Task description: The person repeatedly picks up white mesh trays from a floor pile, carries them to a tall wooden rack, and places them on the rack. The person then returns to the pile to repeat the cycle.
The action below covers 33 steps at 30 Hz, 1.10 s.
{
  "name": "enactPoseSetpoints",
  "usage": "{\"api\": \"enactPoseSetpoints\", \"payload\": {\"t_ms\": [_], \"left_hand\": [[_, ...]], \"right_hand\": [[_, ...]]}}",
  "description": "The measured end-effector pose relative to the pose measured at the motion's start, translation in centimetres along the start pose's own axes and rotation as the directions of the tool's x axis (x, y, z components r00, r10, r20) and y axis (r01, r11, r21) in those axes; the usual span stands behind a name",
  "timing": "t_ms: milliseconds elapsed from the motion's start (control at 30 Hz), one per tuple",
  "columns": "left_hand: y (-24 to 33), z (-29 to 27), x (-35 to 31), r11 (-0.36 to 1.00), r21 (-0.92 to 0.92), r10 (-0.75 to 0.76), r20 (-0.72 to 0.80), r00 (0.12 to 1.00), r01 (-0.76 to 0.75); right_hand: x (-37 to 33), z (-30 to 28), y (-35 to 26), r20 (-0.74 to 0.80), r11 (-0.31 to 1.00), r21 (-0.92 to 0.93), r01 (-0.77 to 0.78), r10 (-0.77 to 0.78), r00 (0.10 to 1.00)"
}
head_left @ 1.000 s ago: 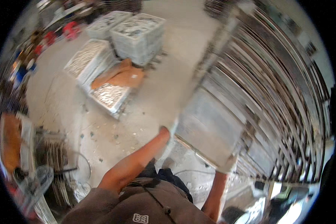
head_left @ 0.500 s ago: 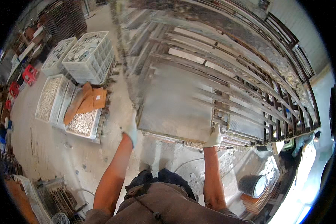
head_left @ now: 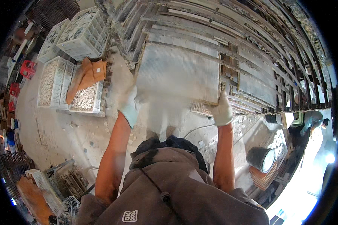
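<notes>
While a ribbed panel (head_left: 180,69) sits partly inside the slatted rack (head_left: 199,28), upper right, near edge outside, the gloved right hand (head_left: 223,108) grips its corner; the left hand's (head_left: 129,107) hold is unclear.

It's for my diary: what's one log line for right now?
left hand: near panel, grip blurred | right hand: holding panel's near right corner | panel: partly inside rack
</notes>
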<state>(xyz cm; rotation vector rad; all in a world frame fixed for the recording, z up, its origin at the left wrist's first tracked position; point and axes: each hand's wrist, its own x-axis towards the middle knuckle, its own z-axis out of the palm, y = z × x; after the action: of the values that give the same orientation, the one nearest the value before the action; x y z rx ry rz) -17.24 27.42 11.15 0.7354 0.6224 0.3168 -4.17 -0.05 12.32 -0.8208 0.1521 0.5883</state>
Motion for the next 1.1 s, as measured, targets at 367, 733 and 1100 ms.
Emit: {"api": "enactPoseSetpoints", "payload": {"t_ms": [367, 733, 1100], "left_hand": [[-1.3, 0.1, 1.0, 0.994, 0.034, 0.103, 0.077, 0.992, -0.106], [-1.6, 2.4, 4.1, 0.99, -0.029, 0.137, -0.019, 0.99, -0.138], [-0.8, 3.8, 5.3, 0.988, 0.022, 0.153, -0.218, 0.964, -0.152]], "right_hand": [[1.8, -3.3, 1.6, 0.118, 0.788, -0.542, 0.291, -0.272, 0.955], [5.0, -1.3, 0.3, 0.171, 0.829, -0.367, 0.422, -0.386, 0.907], [6.8, -3.9, -0.6, -0.066, 0.786, -0.608, 0.112, -0.19, 0.98]]}}
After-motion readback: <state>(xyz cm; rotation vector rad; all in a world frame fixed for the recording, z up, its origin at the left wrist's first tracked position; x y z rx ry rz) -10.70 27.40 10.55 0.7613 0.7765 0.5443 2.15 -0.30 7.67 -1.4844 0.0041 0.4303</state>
